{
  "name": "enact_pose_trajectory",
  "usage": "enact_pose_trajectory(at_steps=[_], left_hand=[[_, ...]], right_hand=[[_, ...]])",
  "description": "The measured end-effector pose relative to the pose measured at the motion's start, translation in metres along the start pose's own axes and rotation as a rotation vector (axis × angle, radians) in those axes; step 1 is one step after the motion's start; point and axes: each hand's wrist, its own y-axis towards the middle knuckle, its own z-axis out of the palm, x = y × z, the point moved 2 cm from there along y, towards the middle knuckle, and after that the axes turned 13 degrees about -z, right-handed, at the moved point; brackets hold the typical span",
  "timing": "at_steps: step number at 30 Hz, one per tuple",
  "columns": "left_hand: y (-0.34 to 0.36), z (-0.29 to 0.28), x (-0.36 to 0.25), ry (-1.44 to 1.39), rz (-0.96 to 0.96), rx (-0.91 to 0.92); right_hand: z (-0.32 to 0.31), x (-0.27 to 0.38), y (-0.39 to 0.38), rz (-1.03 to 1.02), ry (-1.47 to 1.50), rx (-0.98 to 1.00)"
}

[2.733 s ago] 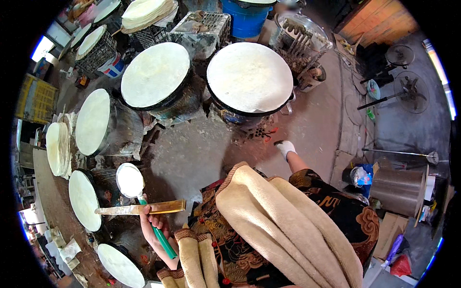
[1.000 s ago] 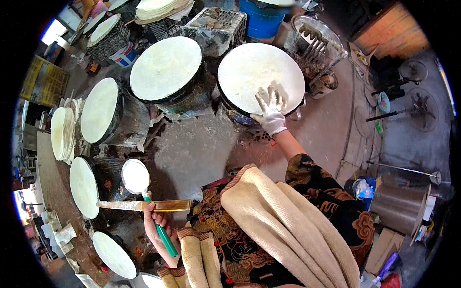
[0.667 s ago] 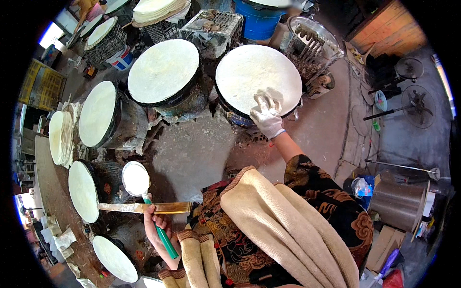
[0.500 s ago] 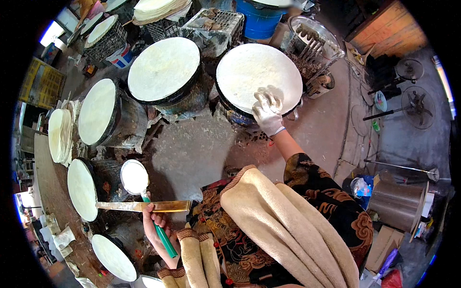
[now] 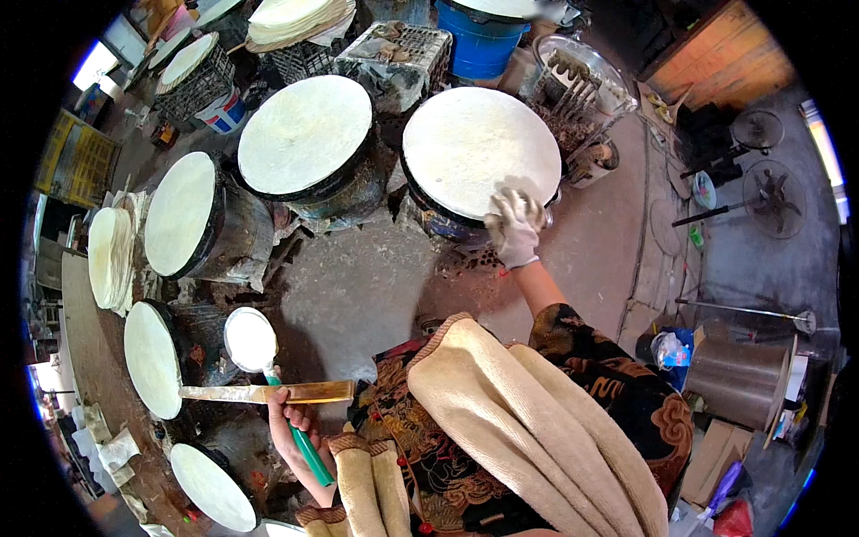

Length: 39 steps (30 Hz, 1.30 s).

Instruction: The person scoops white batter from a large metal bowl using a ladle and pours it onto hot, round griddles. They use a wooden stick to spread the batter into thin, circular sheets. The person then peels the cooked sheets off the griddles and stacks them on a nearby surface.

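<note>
My left hand (image 5: 293, 421) is closed around the green handle of a ladle (image 5: 309, 452) whose round bowl is filled with something white. The same hand grips a flat wooden spatula (image 5: 315, 391), its far part smeared white, lying crosswise over the ladle handle. My right hand (image 5: 516, 225), in a whitish glove, is at the near right edge of a round griddle covered by a thin white sheet (image 5: 479, 148). Its fingers are apart and slightly blurred, over the sheet's rim; whether they touch it I cannot tell.
More round griddles with white sheets curve around to the left, such as this griddle (image 5: 304, 134). A stack of thin round sheets (image 5: 112, 259) stands at the far left. Behind are a crate (image 5: 394, 49) and a blue bucket (image 5: 483, 45). Fans (image 5: 774, 197) stand at the right.
My right hand has moved off the sheet's surface, a little right and nearer to me, to the rim. My left hand keeps the ladle and spatula in nearly the same place.
</note>
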Motion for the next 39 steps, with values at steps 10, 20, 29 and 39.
enact_pose_trajectory(at_steps=[10, 20, 29, 39], left_hand=[[0.025, -0.039, -0.006, -0.022, -0.067, 0.141], [0.025, -0.028, -0.007, 0.017, -0.063, 0.177], [0.013, -0.017, -0.006, 0.095, -0.122, 0.114], [0.0, -0.018, 0.0, 0.095, -0.089, -0.005]], right_hand=[[0.018, -0.086, -0.054, 1.372, 0.613, -0.608], [0.085, -0.124, -0.049, 1.377, 0.925, -0.773], [0.088, -0.174, -0.001, 1.282, 0.542, -0.202], [0.055, -0.174, 0.034, 1.229, 0.378, 0.106]])
